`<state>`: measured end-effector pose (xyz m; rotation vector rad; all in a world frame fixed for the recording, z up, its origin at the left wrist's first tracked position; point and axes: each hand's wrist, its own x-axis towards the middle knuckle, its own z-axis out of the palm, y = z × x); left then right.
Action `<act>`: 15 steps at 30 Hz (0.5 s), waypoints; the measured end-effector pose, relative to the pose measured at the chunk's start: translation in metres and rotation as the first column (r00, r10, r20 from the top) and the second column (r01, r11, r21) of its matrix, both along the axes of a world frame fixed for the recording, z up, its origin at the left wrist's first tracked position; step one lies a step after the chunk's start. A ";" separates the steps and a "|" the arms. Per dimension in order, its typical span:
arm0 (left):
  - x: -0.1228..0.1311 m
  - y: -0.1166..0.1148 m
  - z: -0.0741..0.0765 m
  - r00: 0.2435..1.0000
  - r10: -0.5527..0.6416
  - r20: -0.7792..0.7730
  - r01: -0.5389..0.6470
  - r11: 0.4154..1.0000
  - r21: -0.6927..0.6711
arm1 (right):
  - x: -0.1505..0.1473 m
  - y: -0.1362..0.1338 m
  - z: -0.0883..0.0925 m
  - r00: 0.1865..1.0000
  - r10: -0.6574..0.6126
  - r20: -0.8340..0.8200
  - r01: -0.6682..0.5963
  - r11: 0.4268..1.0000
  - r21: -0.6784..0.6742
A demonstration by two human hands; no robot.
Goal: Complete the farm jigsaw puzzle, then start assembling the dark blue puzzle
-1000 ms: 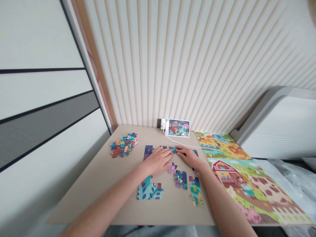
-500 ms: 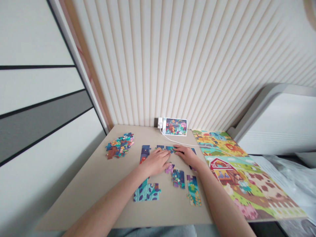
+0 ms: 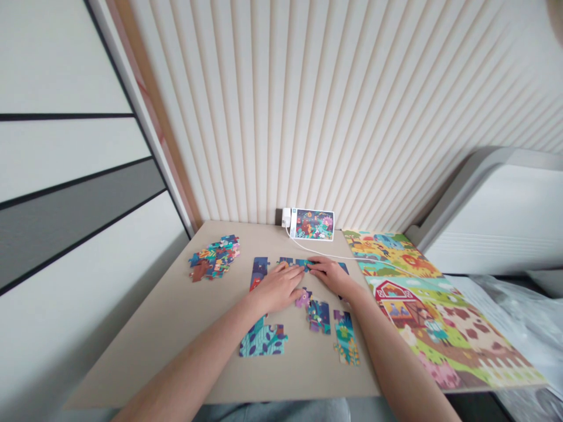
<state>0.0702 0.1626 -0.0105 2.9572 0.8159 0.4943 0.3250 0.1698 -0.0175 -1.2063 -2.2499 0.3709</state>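
Note:
My left hand [image 3: 281,287] lies flat over the joined puzzle pieces, its fingertips on a blue piece [image 3: 301,264] in the top row. From the other side my right hand [image 3: 329,274] touches the same row, fingers extended. Part of the row is hidden under both hands. Left of them runs a dark blue strip [image 3: 260,266], and a teal leaf-patterned section [image 3: 263,341] lies below. A purple piece [image 3: 303,298] and a small joined cluster [image 3: 319,317] sit beneath my hands. Further right is a green and yellow strip [image 3: 346,339].
A heap of loose pieces [image 3: 215,258] lies on the table [image 3: 185,346] at the left. A picture card [image 3: 313,224] leans at the wall beside a white charger [image 3: 285,217], whose cable [image 3: 352,258] crosses rightward over an animal puzzle [image 3: 391,252]. A farm puzzle [image 3: 453,334] lies nearer.

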 end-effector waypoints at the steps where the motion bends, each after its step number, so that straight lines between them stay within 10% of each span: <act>1: 0.000 0.000 0.000 1.000 0.000 -0.001 0.000 1.000 0.003 | -0.001 -0.001 0.001 1.000 0.002 0.009 -0.002 1.000 0.010; 15: -0.037 0.010 0.021 0.959 0.278 0.062 -0.281 0.959 0.048 | -0.010 0.003 0.004 0.999 -0.014 0.050 0.012 0.999 0.049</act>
